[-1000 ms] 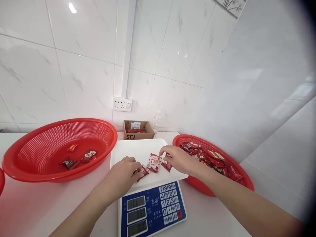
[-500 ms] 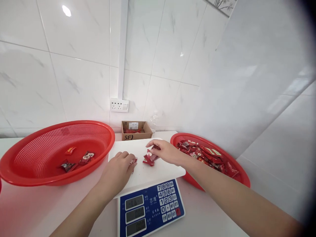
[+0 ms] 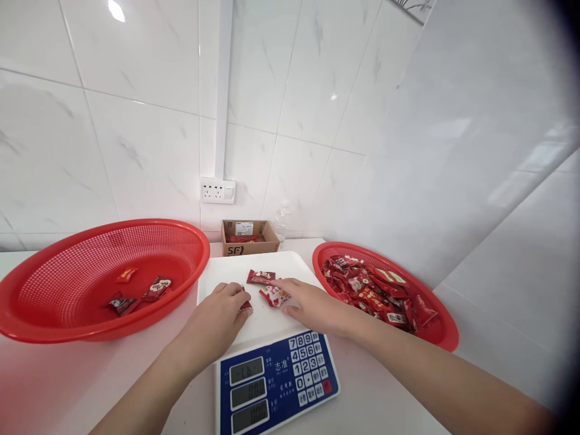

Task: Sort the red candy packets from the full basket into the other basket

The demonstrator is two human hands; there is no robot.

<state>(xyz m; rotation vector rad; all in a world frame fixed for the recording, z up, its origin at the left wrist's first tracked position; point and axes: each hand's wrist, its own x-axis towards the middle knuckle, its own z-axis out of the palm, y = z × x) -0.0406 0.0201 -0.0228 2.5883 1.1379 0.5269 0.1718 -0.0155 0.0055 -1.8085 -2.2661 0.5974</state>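
On the white pan of a digital scale (image 3: 267, 329), my left hand (image 3: 220, 317) curls its fingers over a red-wrapped candy (image 3: 245, 302), mostly hidden under them. My right hand (image 3: 312, 302) is on the pan's right side, thumb and fingers apart. Its fingertips are at the edge of a white-and-red wrapped candy (image 3: 273, 295) lying on the pan. Just behind that lies a dark red wrapped candy (image 3: 261, 277).
A large red basket (image 3: 190, 241) with a few wrapped candies stands left. The red basket (image 3: 446, 338) at right holds many red packets. Behind the scale are a cardboard box (image 3: 256, 248) with red packets and a clear plastic bottle (image 3: 281, 220).
My right hand has let go of the red packets it was handling and lowered toward me. The candies near it now lie apart on the pan. My left hand has barely moved.
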